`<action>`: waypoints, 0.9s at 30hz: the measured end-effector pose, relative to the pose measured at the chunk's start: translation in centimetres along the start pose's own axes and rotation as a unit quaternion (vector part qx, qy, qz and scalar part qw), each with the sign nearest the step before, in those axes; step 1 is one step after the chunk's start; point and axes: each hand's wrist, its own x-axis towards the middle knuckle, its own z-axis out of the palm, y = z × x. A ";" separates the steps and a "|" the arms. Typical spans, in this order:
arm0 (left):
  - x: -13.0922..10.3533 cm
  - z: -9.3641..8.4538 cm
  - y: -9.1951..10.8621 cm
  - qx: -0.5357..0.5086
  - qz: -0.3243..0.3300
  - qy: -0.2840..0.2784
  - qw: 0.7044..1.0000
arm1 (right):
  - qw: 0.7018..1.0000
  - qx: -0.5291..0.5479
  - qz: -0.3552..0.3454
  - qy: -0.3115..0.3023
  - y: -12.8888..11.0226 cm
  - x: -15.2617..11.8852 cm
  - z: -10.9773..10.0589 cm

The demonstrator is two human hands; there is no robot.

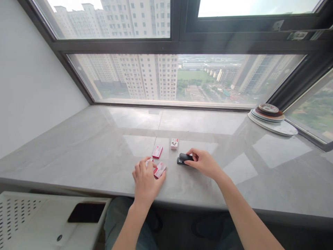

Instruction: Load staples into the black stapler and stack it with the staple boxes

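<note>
My right hand (204,162) grips a black stapler (183,158), thumb on the near side and fingers over the far side, on the grey counter. To its left, my left hand (146,177) is closed round a small red-and-white box (159,169), which sits between thumb and index finger. Another small white-and-red item (149,161) is partly hidden beneath the left fingertips. Just beyond that hand lies a flat pink-and-white box (157,151). A small white cube-shaped box (174,143) with a dark picture on its side stands farther back, beyond the stapler.
A glossy grey counter (78,149) runs below a dark-framed window. At the far right, by the window corner, stands a stack of round plates or mats (272,119). A white plastic piece of furniture with holes (39,218) is at lower left, with a dark phone-like rectangle (86,212) on it.
</note>
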 end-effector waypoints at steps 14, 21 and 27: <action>2.7 1.8 -3.6 -0.085 0.121 -0.125 0.981 | 0.998 -0.050 0.003 -0.023 -0.8 -0.3 -0.6; 3.6 4.2 -0.3 -0.040 0.126 -0.106 0.986 | 0.995 -0.080 0.040 -0.030 -1.0 -1.2 -1.2; 5.3 7.5 3.5 -0.029 0.128 -0.096 0.987 | 0.994 -0.008 0.107 -0.001 0.2 -3.4 -0.4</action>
